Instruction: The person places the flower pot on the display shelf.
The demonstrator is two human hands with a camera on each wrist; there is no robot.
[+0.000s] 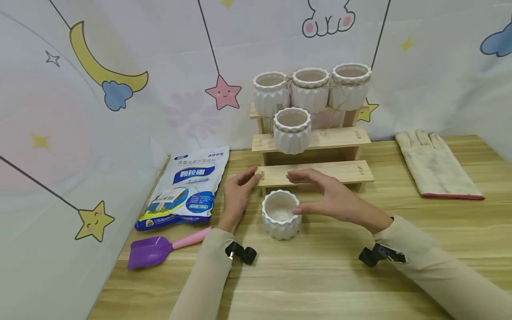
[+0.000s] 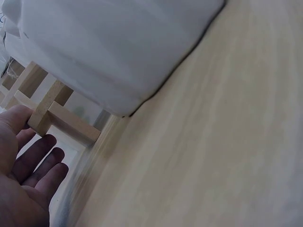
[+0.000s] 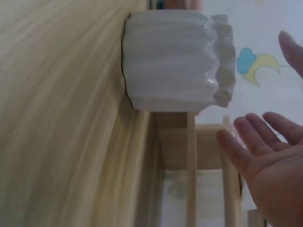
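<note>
A white fluted pot (image 1: 281, 229) stands upright on the table in front of a three-step wooden plant stand (image 1: 340, 172). My left hand (image 1: 236, 198) pinches the left end of the stand's lowest board; the left wrist view shows the thumb against the board end (image 2: 41, 118). Above and right of the loose pot hovers my right hand (image 1: 334, 198), thumb and fingers spread apart. In the right wrist view that hand is apart from the pot (image 3: 173, 61). One pot (image 1: 292, 138) sits on the middle step. Three more pots, tied with twine, line the top step (image 1: 254, 111).
Left of the stand lies a white and blue bag (image 1: 184, 186) with printed labels. A purple trowel (image 1: 150, 252) with a pink handle rests in front of it, partly behind the left sleeve. Pale work gloves (image 1: 438, 164) lie at the right. Patterned cloth (image 1: 172, 53) hangs behind the table.
</note>
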